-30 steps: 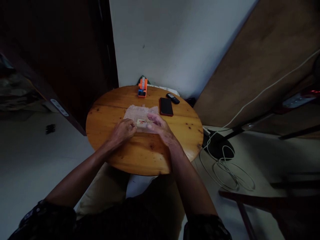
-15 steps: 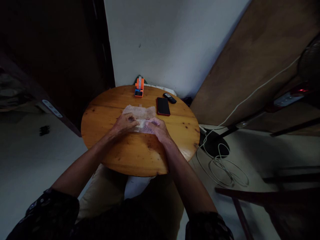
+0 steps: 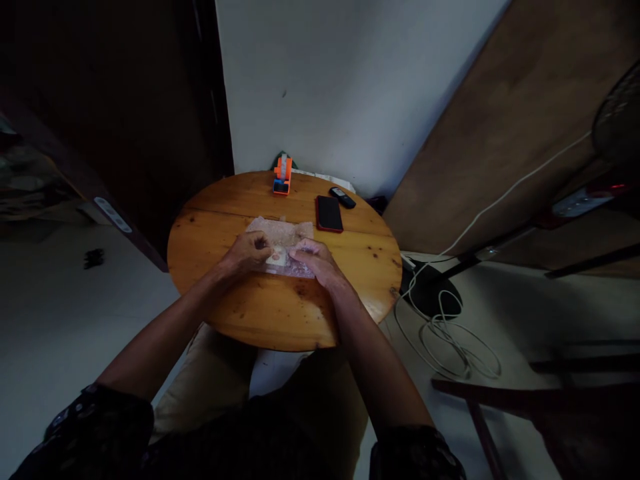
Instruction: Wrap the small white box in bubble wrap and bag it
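A sheet of bubble wrap (image 3: 283, 233) lies on a round wooden table (image 3: 240, 200). A small pale box (image 3: 279, 256) sits on the sheet's near part. My left hand (image 3: 249, 253) has its fingers curled on the wrap at the box's left side. My right hand (image 3: 316, 261) is closed on the wrap's near right edge and folds it up over the box. Part of the box is hidden by my fingers.
An orange tape dispenser (image 3: 283, 179) stands at the table's far edge. A dark phone with a red rim (image 3: 329, 213) and a small black device (image 3: 343, 197) lie to the right of the wrap. White cable (image 3: 450, 333) coils on the floor at right.
My right hand came off the top of the box and took the wrap's near right edge. My left hand shifted onto the box's left side. The wrap now bunches around the box.
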The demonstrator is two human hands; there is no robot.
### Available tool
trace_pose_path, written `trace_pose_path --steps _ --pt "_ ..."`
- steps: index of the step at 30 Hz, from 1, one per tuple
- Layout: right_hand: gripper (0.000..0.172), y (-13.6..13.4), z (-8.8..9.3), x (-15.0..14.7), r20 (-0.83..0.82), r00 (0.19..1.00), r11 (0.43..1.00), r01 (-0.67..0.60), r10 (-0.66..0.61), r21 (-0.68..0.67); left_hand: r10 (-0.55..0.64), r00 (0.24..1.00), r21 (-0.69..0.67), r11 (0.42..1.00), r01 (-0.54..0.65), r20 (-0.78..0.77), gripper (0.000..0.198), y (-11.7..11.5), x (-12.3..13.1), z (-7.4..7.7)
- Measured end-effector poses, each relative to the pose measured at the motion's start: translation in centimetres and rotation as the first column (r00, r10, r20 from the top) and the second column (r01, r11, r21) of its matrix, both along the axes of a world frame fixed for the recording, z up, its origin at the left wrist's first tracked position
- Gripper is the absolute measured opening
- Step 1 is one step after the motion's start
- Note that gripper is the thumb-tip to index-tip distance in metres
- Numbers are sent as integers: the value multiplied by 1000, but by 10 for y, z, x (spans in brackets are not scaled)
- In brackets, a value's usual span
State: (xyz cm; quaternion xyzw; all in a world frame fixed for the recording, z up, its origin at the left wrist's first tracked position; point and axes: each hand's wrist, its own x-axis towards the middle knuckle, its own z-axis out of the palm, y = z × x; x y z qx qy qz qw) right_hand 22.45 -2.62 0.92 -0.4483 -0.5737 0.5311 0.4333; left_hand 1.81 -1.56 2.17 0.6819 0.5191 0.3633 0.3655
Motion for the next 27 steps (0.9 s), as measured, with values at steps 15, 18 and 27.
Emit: trace_pose_path --steps 15,18,27 --pt "25 5 -8 1 52 995 996 89 -89 -3 20 999 -1 1000 -20 33 27 0 -2 -13" --pt "25 7 -13 0 67 994 996 90 -90 -5 1 1000 1 1000 -1 -19 27 2 -2 -10" --pt "30 19 -18 8 233 947 959 170 -223 225 -56 998 -10 998 56 2 27 9 -1 -14"
